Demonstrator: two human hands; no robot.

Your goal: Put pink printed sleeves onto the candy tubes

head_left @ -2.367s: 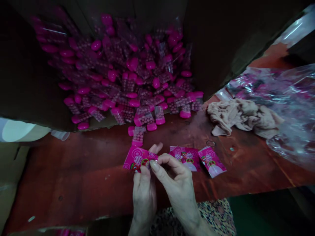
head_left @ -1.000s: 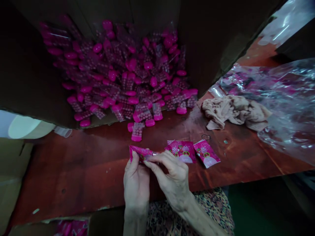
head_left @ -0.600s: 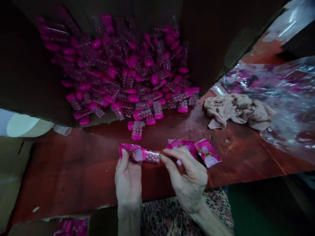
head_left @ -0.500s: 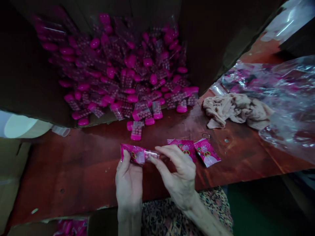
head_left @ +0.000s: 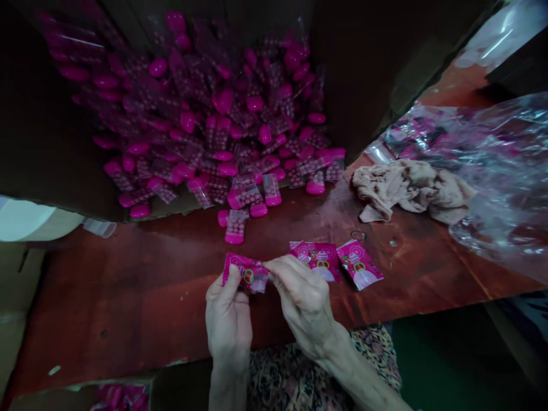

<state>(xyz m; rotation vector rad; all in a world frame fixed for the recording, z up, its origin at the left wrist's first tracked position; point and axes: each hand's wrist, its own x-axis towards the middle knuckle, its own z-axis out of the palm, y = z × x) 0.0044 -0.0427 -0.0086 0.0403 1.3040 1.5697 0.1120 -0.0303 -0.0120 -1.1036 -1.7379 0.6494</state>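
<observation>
As the left hand pinches a pink sachet between thumb and fingers, the right hand closes narrowly on the sachet's other end with its fingertips. The sachet is held just above the red table, below a loose tube. Two more sachets lie beside the right hand. A heap of tubes lies beyond, and a crumpled cloth lies to the right.

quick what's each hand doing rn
left hand: closed, holding a pink printed packet between thumb and fingers
right hand: closed, fingertips pinching the packet's right end
</observation>
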